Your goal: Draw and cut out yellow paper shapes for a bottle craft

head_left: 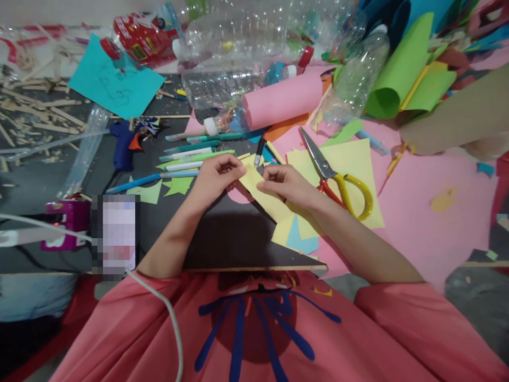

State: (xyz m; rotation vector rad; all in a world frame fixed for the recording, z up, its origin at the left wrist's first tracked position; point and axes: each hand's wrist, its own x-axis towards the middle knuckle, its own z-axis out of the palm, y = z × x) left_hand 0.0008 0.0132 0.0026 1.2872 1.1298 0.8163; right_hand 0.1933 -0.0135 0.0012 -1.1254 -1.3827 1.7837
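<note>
A strip of yellow paper is stretched between both hands above the dark table. My left hand pinches its upper left end between thumb and fingers. My right hand grips the strip's right edge, thumb on top and fingers curled. Just behind the strip lies a black marker. Scissors with yellow and red handles rest on a yellow sheet to the right of my right hand. A light blue scrap and a pink piece are near the strip.
Capped pens and a blue glue gun lie left of centre. A phone with a white cable is at lower left. Clear bottles, a pink roll and green paper stretch across the back. Pink paper covers the right.
</note>
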